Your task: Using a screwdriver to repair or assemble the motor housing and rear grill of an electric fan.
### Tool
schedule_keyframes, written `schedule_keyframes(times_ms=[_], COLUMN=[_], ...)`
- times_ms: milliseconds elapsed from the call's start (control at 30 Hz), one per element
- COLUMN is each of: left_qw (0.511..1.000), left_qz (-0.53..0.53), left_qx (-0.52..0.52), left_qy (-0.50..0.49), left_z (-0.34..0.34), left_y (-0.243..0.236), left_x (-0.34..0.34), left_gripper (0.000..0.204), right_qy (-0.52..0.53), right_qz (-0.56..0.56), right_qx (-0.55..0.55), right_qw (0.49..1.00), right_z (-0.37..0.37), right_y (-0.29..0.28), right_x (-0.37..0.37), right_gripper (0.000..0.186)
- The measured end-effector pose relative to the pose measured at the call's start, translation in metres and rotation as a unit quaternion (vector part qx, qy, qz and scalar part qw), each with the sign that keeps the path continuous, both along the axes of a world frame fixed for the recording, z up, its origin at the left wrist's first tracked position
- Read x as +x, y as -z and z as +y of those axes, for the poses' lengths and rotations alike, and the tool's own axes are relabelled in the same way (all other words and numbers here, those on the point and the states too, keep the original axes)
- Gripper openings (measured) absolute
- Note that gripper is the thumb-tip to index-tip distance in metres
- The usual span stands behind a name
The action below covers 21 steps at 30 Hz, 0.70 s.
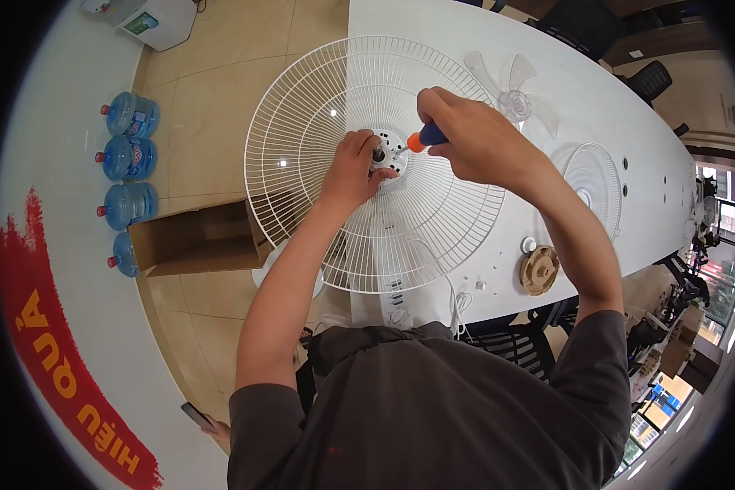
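A large white wire fan grille stands in front of me, partly over the table edge, with a white hub plate and a dark shaft at its middle. My left hand closes around the hub, its fingers and thumb either side of the shaft. In my right hand is a screwdriver with an orange and blue handle. Its thin blade points left at the hub plate; whether a screw sits under the tip is too small to tell. Below the grille is the fan's control panel.
On the white table lie a clear fan blade, a second grille, a brown moulded piece and small white parts. An open cardboard box and blue water bottles stand left. Another person's hand holds a phone.
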<state>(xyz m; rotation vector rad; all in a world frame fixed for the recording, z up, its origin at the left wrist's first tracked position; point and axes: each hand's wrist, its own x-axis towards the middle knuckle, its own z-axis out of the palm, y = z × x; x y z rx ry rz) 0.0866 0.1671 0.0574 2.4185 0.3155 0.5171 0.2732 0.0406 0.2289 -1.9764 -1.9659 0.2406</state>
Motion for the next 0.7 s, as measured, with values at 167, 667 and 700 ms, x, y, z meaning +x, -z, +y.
schedule_keyframes(times_ms=[167,667,700], left_qw=[1.0,0.999,0.999], left_qz=[0.004,-0.02,-0.018], left_qx=[-0.008,-0.034,-0.032], left_qy=[0.002,-0.007,-0.015], left_z=[0.009,0.038,0.041], left_y=[-0.004,-0.004,-0.005], left_x=[0.005,0.016,0.013], left_gripper=[0.058,0.056,0.056], right_qy=[0.165,0.136,0.193], right_qz=[-0.071,0.039,-0.021], right_qx=[-0.225,-0.146,-0.21], right_qw=[0.958,0.979,0.958], right_z=[0.025,0.062,0.065], right_y=[-0.011,-0.004,-0.002], right_x=[-0.008,0.024,0.024], right_gripper=[0.056,0.041,0.043])
